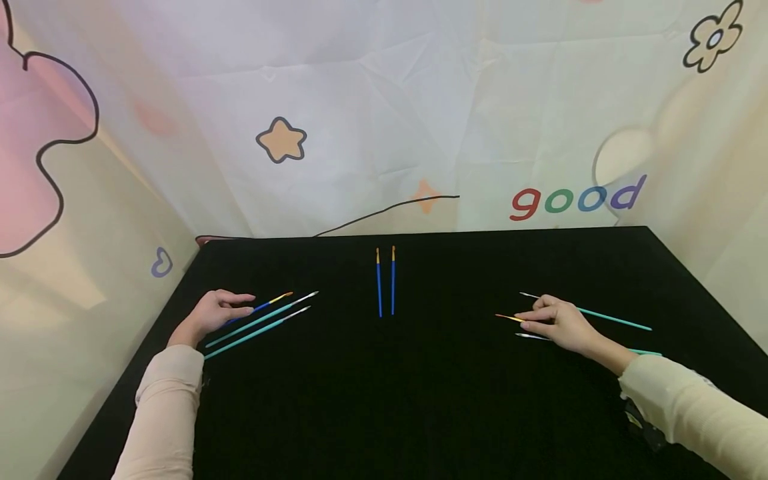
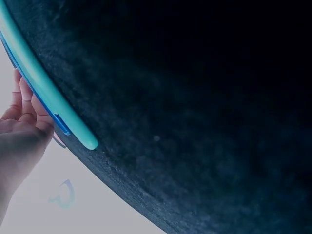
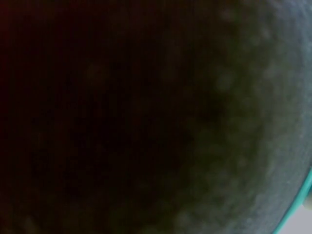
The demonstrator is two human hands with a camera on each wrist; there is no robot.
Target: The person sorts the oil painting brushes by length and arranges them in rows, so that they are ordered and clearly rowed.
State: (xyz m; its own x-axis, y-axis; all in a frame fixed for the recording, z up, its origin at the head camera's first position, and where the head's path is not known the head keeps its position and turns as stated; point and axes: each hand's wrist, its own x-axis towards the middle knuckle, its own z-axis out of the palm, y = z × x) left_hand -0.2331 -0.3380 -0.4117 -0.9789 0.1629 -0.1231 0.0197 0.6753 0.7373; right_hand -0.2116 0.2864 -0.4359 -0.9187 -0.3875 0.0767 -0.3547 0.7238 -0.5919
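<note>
On the left, a blue paintbrush [image 1: 260,308] with an orange tip lies slanted, and my left hand [image 1: 216,312] is over its handle. Thumb and forefinger are spread apart, with the thumb tip right at the brush. In the left wrist view the fingers [image 2: 27,97] show behind the blue handle. Two turquoise paintbrushes [image 1: 258,325] with pale tips lie just nearer. On the right, my right hand [image 1: 564,325] pinches an orange-tipped paintbrush [image 1: 510,318] near its yellow ferrule; its handle is hidden under the hand. A turquoise paintbrush [image 1: 618,319] lies beyond that hand, another [image 1: 531,337] partly beneath it.
Two blue paintbrushes [image 1: 379,287] stand side by side in view at the table's back middle, tips pointing away. Black cloth covers the table [image 1: 384,400]. A printed curtain [image 1: 372,120] hangs behind and along both sides.
</note>
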